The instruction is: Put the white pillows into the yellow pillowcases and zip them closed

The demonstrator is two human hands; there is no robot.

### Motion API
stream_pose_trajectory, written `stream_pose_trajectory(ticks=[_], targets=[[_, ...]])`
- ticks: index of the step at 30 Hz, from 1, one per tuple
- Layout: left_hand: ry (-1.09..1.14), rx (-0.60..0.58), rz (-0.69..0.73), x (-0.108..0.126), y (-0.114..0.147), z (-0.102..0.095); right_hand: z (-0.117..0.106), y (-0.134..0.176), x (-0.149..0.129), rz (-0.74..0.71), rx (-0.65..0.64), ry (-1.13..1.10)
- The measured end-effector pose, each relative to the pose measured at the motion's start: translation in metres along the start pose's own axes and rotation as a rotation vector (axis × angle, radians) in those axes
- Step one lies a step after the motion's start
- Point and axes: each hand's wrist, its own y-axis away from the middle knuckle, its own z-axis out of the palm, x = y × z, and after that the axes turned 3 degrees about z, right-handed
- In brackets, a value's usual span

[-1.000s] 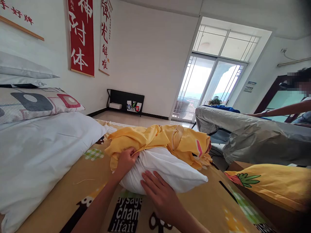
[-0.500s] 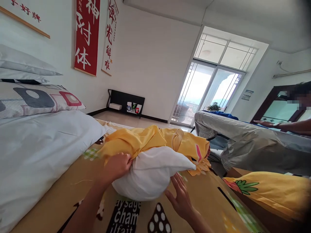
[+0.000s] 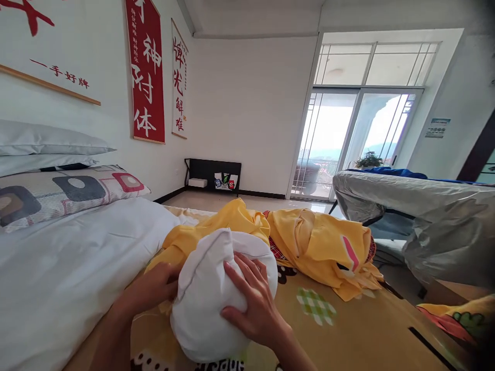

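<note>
Daylight from glass door (image 3: 327, 134), right of upper centre; sky beyond blown near white, distant view pale, hazy. Room indoors moderately dim, wall (image 3: 247, 103) flat grey. Glare on floor (image 3: 266, 200) below door; dull sheen on plastic (image 3: 460, 206) at right. White pillow (image 3: 211, 309), lower centre, bright, soft grey shading in folds. Left hand (image 3: 157, 286) darker than right hand (image 3: 251, 299). Scroll (image 3: 149, 87), upper left, legible but leaning: wide-angle stretch. Right corners darkened; yellow cloth (image 3: 452, 314), lower right, smeared, soft.
</note>
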Motion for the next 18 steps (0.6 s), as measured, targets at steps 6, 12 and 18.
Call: stream_pose_trajectory(ticks=[6,12,18], targets=[[0.216,0.401,0.169,0.027,-0.007,0.009,-0.02,0.002,-0.02,-0.112,-0.039,-0.08],[0.108,0.319,0.276,0.022,-0.027,0.026,-0.003,0.01,-0.045,-0.235,-0.001,-0.063],[-0.088,0.22,0.27,0.011,-0.033,0.034,0.006,0.019,-0.055,-0.276,-0.026,0.025]])
